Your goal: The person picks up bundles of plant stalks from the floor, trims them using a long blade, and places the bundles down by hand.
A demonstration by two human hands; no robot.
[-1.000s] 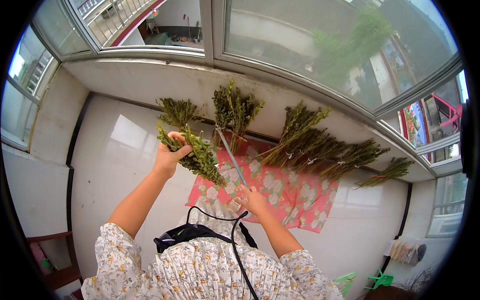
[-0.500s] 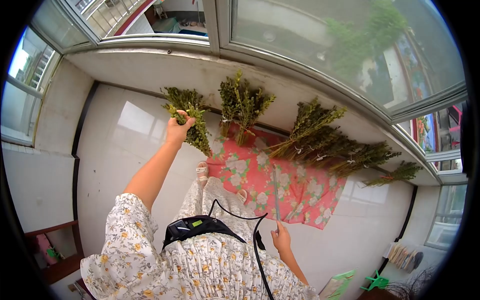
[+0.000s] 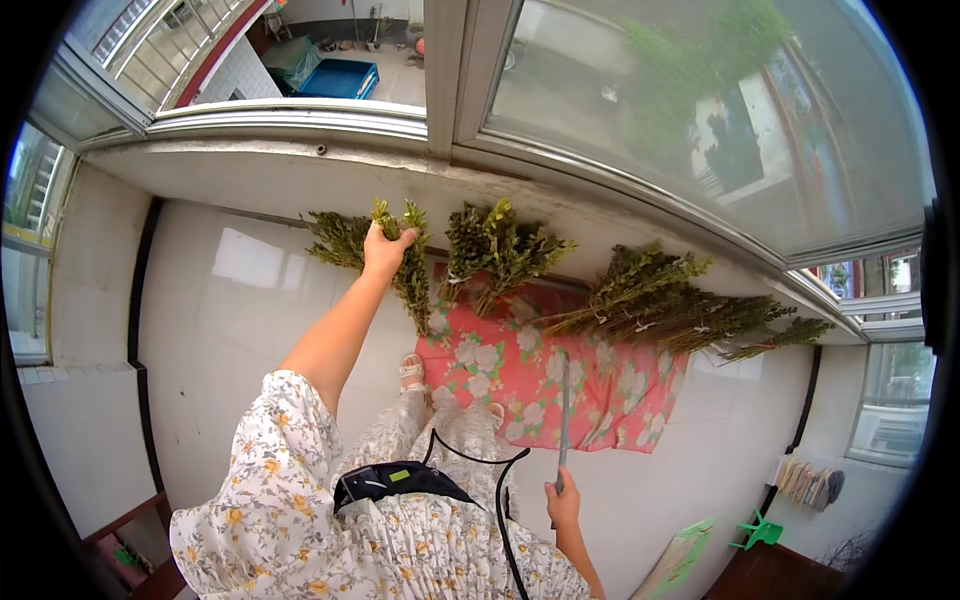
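My left hand (image 3: pixel 390 248) is closed around the upper part of a bunch of leafy green branches (image 3: pixel 412 290), which hangs upright near the wall with its lower end beside the pink cloth. Another leafy bunch (image 3: pixel 338 238) leans just to its left. Low at my right side, my right hand (image 3: pixel 563 503) grips one end of a long, thin grey rod (image 3: pixel 565 410). The rod points forward over the floral pink cloth (image 3: pixel 500 375). Two bunches (image 3: pixel 515 262) stand against the wall right of my left hand.
More tied bunches (image 3: pixel 650 290) lean in a row along the low wall (image 3: pixel 250 180) to the right. Windows (image 3: pixel 640 110) rise above it. My sandalled feet (image 3: pixel 411 370) are at the cloth's near edge. A green stool (image 3: pixel 757 530) stands at the lower right.
The camera view has shifted upward. My left hand has moved forward and slightly right, still with the branches. My right hand keeps hold of the rod, still over the cloth.
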